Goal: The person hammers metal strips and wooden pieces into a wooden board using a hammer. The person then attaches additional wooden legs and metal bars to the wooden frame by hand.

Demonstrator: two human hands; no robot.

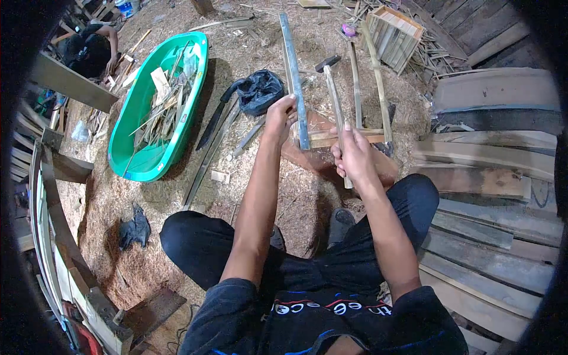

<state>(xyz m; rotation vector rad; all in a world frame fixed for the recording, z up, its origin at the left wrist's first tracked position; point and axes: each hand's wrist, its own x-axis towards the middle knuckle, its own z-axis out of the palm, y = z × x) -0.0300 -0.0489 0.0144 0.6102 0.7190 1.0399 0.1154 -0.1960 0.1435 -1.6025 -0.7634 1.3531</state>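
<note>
While the left hand pinches the grey strip between thumb and fingers near its lower end, the right hand is closed around the wooden handle of a hammer, whose dark head points away from the person. The grey strip stands at the left end of a short crosspiece, and a pale strip runs along the right end. A thin strip lies between the hammer and the pale strip. Below the crosspiece, just beyond the person's feet, sits a reddish-brown block.

Left of the grey strip, a black bag rests on the shavings, with a long knife beside it. Farther left, a green tub holds wood scraps. A slatted crate stands beyond the pale strip, near the upper right, and boards lie in rows along the right side. At the upper left, another person's arm reaches down toward the ground.
</note>
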